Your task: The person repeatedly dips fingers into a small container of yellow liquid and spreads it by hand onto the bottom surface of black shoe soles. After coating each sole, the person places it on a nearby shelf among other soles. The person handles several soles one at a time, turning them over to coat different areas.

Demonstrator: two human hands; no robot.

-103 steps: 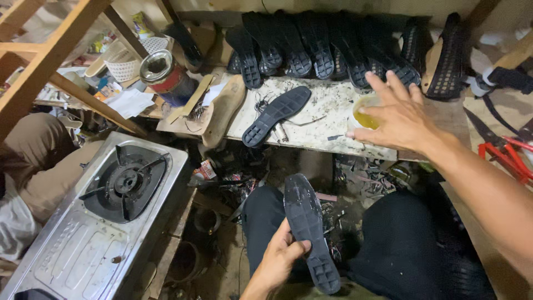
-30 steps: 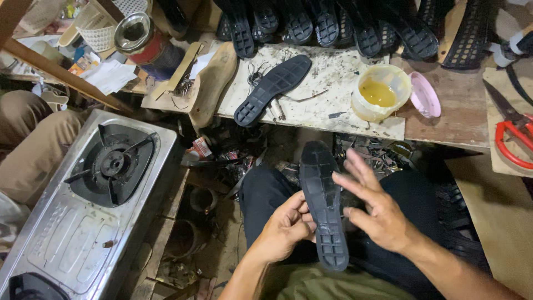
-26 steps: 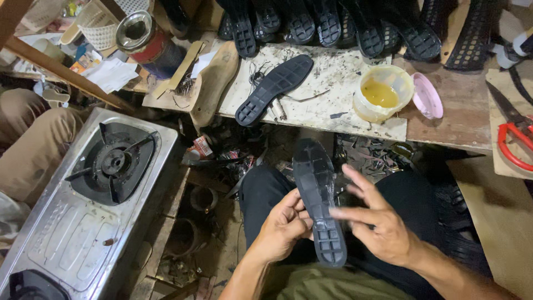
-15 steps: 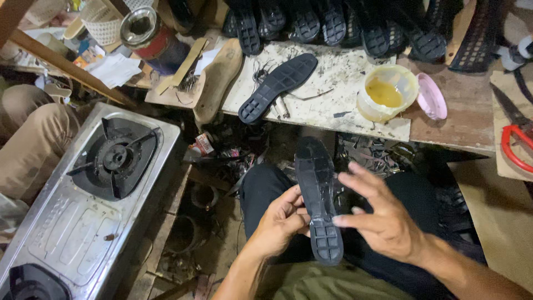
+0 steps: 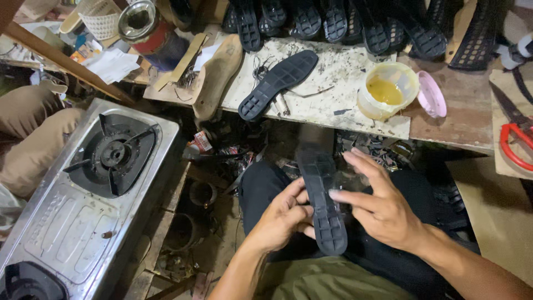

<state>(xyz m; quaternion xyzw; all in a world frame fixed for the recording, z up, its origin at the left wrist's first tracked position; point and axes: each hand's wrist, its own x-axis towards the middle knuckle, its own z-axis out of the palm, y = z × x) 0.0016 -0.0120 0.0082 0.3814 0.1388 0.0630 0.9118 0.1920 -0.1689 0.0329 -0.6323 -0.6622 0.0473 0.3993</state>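
Over our lap, our left hand (image 5: 283,219) wraps its grip around the black rubber sole (image 5: 323,201), tread up, steadying it while our right hand (image 5: 383,208), fingers spread and holding nothing, touches its edge, below the surface (image 5: 333,105) with the glue tub (image 5: 386,91).

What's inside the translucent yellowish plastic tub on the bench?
The translucent yellowish plastic tub is open and holds a pool of amber liquid, glue-like by its look. Its round pink lid lies beside it. How deep the liquid goes can't be seen through the wall.

Left hand (image 5: 283,219) curled, right hand (image 5: 383,208) seemingly spread.
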